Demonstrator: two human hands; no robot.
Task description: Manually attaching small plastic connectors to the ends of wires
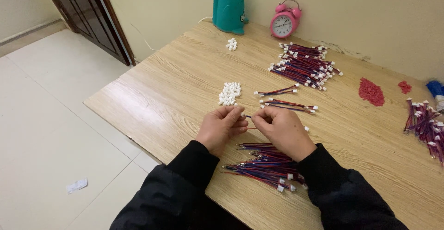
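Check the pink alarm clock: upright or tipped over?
Upright: the pink alarm clock stands on its feet against the wall, bells on top, dial facing the table.

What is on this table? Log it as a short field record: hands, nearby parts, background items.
left hand: pinches one end of a thin wire
right hand: pinches the same wire
under wrists: loose wire bundle
ahead of hands: white connector pile
far side: large finished bundle, red bits
at wall: pink alarm clock, teal holder
surface: wooden table
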